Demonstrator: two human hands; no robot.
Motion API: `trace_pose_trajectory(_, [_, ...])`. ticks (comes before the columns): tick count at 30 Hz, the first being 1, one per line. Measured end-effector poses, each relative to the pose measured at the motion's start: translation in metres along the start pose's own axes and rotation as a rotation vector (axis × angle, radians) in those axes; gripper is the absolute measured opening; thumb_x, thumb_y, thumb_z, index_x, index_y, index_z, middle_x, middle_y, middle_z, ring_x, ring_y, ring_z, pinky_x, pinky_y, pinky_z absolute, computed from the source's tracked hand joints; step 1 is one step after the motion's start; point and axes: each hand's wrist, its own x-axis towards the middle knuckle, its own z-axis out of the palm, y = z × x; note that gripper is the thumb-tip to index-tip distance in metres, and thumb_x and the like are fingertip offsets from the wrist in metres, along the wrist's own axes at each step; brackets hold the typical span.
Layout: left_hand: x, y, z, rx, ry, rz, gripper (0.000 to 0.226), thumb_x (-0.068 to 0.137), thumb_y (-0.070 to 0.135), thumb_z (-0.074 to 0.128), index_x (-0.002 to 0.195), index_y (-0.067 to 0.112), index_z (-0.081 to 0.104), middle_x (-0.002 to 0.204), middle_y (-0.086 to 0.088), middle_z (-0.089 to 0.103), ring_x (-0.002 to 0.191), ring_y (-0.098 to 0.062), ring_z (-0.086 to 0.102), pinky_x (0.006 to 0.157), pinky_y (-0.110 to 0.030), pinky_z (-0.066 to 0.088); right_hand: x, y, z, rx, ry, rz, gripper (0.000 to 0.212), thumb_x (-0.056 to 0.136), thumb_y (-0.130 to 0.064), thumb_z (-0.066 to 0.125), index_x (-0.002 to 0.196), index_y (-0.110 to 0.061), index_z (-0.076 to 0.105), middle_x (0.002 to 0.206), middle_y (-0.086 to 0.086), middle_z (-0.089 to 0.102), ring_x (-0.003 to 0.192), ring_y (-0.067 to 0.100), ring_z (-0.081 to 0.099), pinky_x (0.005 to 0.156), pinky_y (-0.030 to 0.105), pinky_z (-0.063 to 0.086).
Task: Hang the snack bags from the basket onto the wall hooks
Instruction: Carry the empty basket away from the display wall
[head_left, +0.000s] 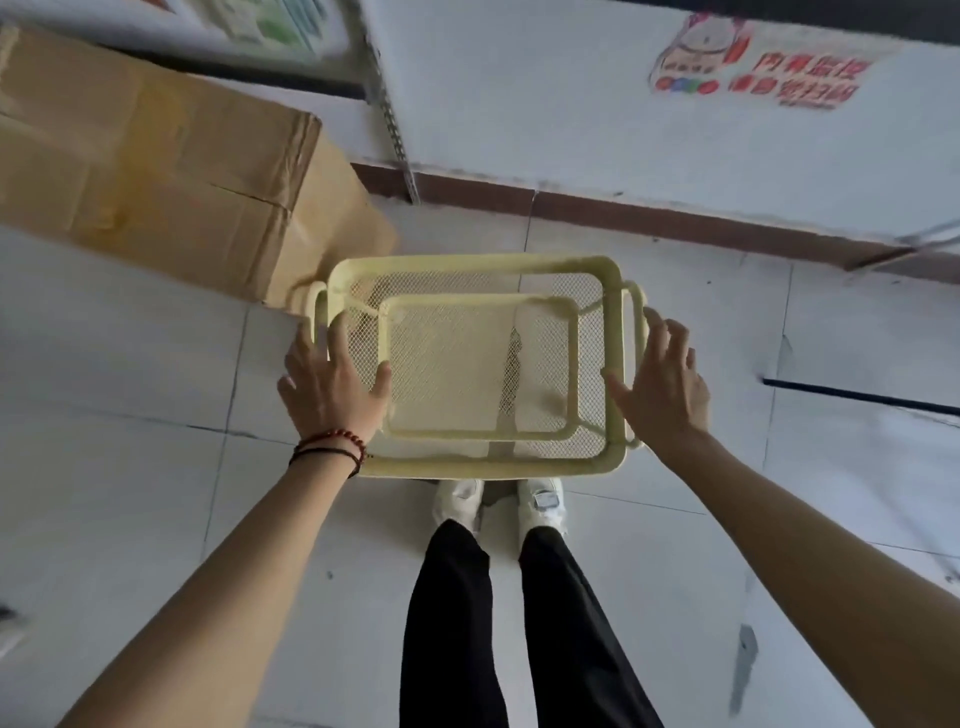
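Both arms reach straight down and forward, palms down. Left hand (332, 387): fingers (340, 332) straight and spread, nothing gripped, thumb (378, 375) splayed right. It sits over the left rim of the basket (478, 264), fingertips by the left handle (316, 306), thumb over the mesh inside. Can't tell if it actually touches the rim or just hovers. Two bead bracelets (327, 449) on that wrist, one red, one dark. Right hand (665, 387) mirrors it: fingers straight and apart, holding nothing, thumb pointing left over the inner mesh, fingertips at the right handle (638, 312). Contact is unclear here too. The basket lies between the two hands, flat on the floor (130, 389), long side left to right. It's pale yellow with mesh walls and bottom, and tile shows through the mesh. Its near edge is just beyond the white shoes (460, 501), with black trousers (452, 623) below them in frame. A cardboard box (145, 171) stands far left, its corner just beside the basket's far-left corner. The white wall (545, 104) is beyond the basket, with a brown baseboard (623, 215) along its foot. A slotted metal upright (392, 130) runs down the wall above the basket's left side. A red cartoon sticker (753, 62) with blurred characters is on the wall at far right.
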Motion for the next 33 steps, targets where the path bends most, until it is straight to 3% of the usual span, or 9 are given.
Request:
trace_pose_trajectory(5, [0.012, -0.020, 0.028, -0.011, -0.023, -0.043, 0.078, 0.082, 0.037, 0.063, 0.146, 0.026, 0.020, 0.148, -0.017, 0.024, 0.126, -0.040, 0.036, 0.089, -0.055, 0.042, 0.012, 0.010, 0.036, 0.003, 0.016, -0.032, 0.080, 0.083, -0.032, 0.065, 0.145, -0.016, 0.017, 0.134, 0.011, 0.029, 0.104, 0.037, 0.055, 0.062, 0.040, 0.047])
trace_pose_trajectory(8, [0.014, -0.037, 0.038, -0.049, 0.002, -0.034, 0.075, 0.081, 0.031, 0.066, 0.143, 0.021, 0.025, 0.141, -0.016, 0.030, 0.116, -0.039, 0.044, 0.077, -0.054, 0.049, 0.016, 0.015, 0.047, 0.011, 0.073, -0.070, 0.075, 0.082, -0.026, 0.066, 0.142, -0.015, 0.022, 0.130, 0.015, 0.030, 0.088, 0.039, 0.059, 0.053, 0.035, 0.043])
trace_pose_trajectory(11, [0.020, -0.046, 0.046, -0.241, 0.040, -0.045, 0.073, 0.081, 0.020, 0.069, 0.140, 0.011, 0.027, 0.137, -0.018, 0.034, 0.105, -0.036, 0.054, 0.077, -0.048, 0.051, 0.022, 0.020, 0.055, 0.041, 0.117, -0.103, 0.071, 0.085, -0.021, 0.064, 0.142, -0.015, 0.023, 0.127, 0.018, 0.031, 0.067, 0.039, 0.059, 0.047, 0.034, 0.045])
trace_pose_trajectory(14, [0.028, -0.047, 0.049, -0.437, 0.021, -0.193, 0.063, 0.085, 0.018, 0.064, 0.135, 0.006, 0.028, 0.128, -0.017, 0.051, 0.095, -0.027, 0.059, 0.081, -0.036, 0.044, 0.029, 0.022, 0.056, 0.115, 0.132, -0.051, 0.065, 0.090, -0.022, 0.055, 0.144, -0.015, 0.020, 0.129, 0.018, 0.032, 0.066, 0.042, 0.059, 0.055, 0.047, 0.052])
trace_pose_trajectory(17, [0.034, -0.048, 0.051, -0.409, 0.033, -0.259, 0.052, 0.086, 0.026, 0.062, 0.127, 0.006, 0.038, 0.110, -0.013, 0.065, 0.101, -0.033, 0.060, 0.083, -0.037, 0.044, 0.034, 0.024, 0.057, 0.147, 0.100, -0.010, 0.066, 0.093, -0.033, 0.051, 0.145, -0.012, 0.018, 0.133, 0.019, 0.039, 0.083, 0.041, 0.060, 0.065, 0.045, 0.051])
trace_pose_trajectory(22, [0.031, -0.048, 0.047, -0.356, 0.058, -0.320, 0.045, 0.084, 0.036, 0.064, 0.119, 0.015, 0.045, 0.101, -0.009, 0.069, 0.094, -0.032, 0.062, 0.070, -0.036, 0.042, 0.042, 0.027, 0.058, 0.311, 0.084, 0.138, 0.053, 0.080, -0.051, 0.047, 0.121, -0.024, 0.029, 0.097, 0.011, 0.058, 0.073, 0.036, 0.061, 0.067, 0.050, 0.054])
trace_pose_trajectory(25, [0.025, -0.043, 0.034, -0.317, 0.085, -0.329, 0.040, 0.085, 0.037, 0.061, 0.117, 0.018, 0.047, 0.099, -0.005, 0.068, 0.094, -0.032, 0.061, 0.068, -0.036, 0.040, 0.036, 0.033, 0.049, 0.256, 0.086, 0.185, 0.043, 0.087, -0.042, 0.053, 0.119, -0.018, 0.034, 0.092, 0.006, 0.056, 0.074, 0.032, 0.059, 0.069, 0.044, 0.052])
trace_pose_trajectory(28, [0.017, -0.041, 0.013, -0.290, 0.081, -0.295, 0.032, 0.087, 0.038, 0.057, 0.114, 0.021, 0.049, 0.098, -0.005, 0.068, 0.089, -0.033, 0.062, 0.067, -0.036, 0.043, 0.016, 0.043, 0.032, 0.350, 0.079, 0.232, 0.037, 0.089, -0.040, 0.049, 0.118, -0.025, 0.031, 0.083, 0.009, 0.061, 0.061, 0.034, 0.062, 0.061, 0.048, 0.056])
trace_pose_trajectory(33, [-0.011, -0.030, -0.039, -0.375, -0.007, -0.235, 0.022, 0.086, 0.035, 0.056, 0.105, 0.024, 0.052, 0.079, 0.003, 0.070, 0.063, -0.024, 0.067, 0.066, -0.042, 0.057, -0.038, 0.062, -0.015, 0.565, 0.054, 0.339, 0.028, 0.093, -0.032, 0.044, 0.119, -0.032, 0.034, 0.068, 0.005, 0.059, 0.046, 0.029, 0.058, 0.051, 0.049, 0.056])
